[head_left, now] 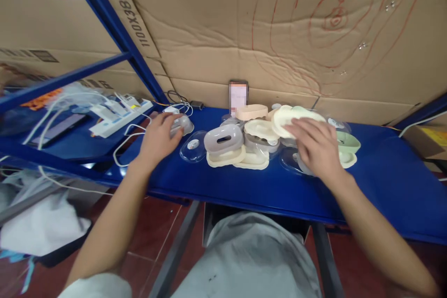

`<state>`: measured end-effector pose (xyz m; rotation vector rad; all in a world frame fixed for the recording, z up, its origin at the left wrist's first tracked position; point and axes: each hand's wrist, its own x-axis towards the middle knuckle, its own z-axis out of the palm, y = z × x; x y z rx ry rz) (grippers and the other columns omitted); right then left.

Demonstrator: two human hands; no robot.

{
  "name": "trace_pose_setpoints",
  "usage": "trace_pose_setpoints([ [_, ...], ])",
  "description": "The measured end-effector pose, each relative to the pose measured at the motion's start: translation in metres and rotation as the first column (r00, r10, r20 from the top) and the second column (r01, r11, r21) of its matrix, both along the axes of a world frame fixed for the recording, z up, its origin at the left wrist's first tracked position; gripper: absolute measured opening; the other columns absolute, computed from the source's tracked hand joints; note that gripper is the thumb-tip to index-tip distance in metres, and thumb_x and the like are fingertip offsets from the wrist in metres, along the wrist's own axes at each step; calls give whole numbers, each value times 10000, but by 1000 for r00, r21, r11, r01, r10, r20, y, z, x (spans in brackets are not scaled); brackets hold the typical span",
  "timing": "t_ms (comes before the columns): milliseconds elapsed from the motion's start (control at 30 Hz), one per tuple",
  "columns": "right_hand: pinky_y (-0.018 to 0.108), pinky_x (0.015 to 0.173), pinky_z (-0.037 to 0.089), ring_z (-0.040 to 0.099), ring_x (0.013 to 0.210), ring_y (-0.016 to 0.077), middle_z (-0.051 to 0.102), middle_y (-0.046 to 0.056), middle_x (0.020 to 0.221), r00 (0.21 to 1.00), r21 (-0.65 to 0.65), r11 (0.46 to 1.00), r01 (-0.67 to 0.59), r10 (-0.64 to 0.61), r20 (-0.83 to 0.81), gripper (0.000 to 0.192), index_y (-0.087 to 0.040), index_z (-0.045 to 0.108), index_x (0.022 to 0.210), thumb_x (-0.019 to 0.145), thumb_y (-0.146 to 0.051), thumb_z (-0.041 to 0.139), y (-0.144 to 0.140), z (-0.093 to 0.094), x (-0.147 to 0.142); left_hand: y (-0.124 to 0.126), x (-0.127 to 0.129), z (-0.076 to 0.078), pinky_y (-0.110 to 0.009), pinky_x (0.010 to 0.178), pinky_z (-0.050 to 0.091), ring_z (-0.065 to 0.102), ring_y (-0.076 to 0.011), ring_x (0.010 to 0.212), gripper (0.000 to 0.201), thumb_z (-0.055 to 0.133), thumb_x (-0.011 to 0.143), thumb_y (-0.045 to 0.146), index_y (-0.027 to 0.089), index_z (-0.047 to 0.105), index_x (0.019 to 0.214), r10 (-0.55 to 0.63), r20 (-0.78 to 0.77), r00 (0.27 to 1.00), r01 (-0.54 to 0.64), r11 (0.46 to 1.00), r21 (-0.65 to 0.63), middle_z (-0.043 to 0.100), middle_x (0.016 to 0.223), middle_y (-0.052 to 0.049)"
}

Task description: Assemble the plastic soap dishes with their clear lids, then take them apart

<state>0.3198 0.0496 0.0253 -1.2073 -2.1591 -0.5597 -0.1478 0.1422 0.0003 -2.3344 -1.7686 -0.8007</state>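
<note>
My left hand [159, 138] covers most of a clear lid [182, 124], so I see only its right edge; the fingers curl over it in a grasp, palm down, arm stretched forward and to the left. My right hand [314, 145] lies palm down with fingers spread over the pile [258, 142] of soap-dish parts on the blue shelf [244, 186]. It hides whatever sits under the palm. The fingertips touch a cream tray [284, 116] at the top of the pile, but I cannot tell whether they grip it or just rest there. Motion blur softens that hand. A grey cover [223, 138] with a slot sits on a cream base in the middle, and another clear lid [193, 146] lies flat between it and my left hand. A phone [238, 95] leans on the cardboard behind, its screen blurred. A power strip [120, 116] lies on the shelf to the left, its cables partly out of frame.
</note>
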Motion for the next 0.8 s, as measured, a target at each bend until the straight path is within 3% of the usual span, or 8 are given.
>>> trace_pose_setpoints([
  [133,536,1160,357,577,1411,315,700,116,1460,996,-106,994,32,-24,84,420,-212,687,1410,1084,-210,421,84,16,-7,-15,-43,-32,-600,1222,413,459,-420,1515,604,602,970,503,230,530,1504,97,-40,994,-101,988,-118,472,1645,-152],
  [233,608,1201,298,532,1468,354,642,178,1527,995,-194,980,41,-23,95,427,-156,657,1437,1079,-225,435,107,9,-13,-18,-48,-44,-614,1205,418,448,-433,1513,653,626,963,532,262,497,1543,114,-42,993,-119,985,-123,456,1653,-154],
  [300,636,1231,259,488,1515,359,580,185,1594,997,-222,975,10,8,78,449,-169,602,1502,1092,-268,446,97,2,-16,-15,-48,-46,-622,1205,402,473,-449,1473,649,646,967,547,266,514,1537,147,-20,989,-148,985,-83,502,1587,-157],
  [433,615,1266,240,431,1566,344,508,163,1659,997,-226,972,-58,70,45,475,-229,520,1576,1121,-335,439,42,-8,-23,-3,-48,-49,-664,1200,379,433,-486,1486,643,699,950,621,261,583,1471,157,33,987,-155,986,-54,459,1600,-138],
  [533,587,1268,272,422,1574,342,494,148,1671,994,-229,969,-92,102,33,510,-271,468,1615,1112,-347,485,0,-19,-30,2,-48,-51,-594,1255,373,434,-417,1515,642,682,963,638,239,583,1457,71,119,990,-62,995,-79,477,1610,-113],
  [600,572,1259,303,436,1564,340,505,147,1661,992,-224,968,-111,120,25,531,-284,455,1623,1100,-343,524,-19,-31,-34,1,-45,-52,-527,1293,355,469,-362,1502,628,675,964,649,240,596,1434,70,177,982,-62,997,-51,543,1560,-89],
  [800,568,1217,372,500,1510,337,531,169,1633,993,-246,962,-117,121,-2,486,-265,501,1577,1095,-315,537,-30,-64,-35,-6,-35,-47,-514,1277,369,479,-338,1506,623,641,988,614,243,574,1484,165,247,955,-168,986,-10,564,1568,-88],
])
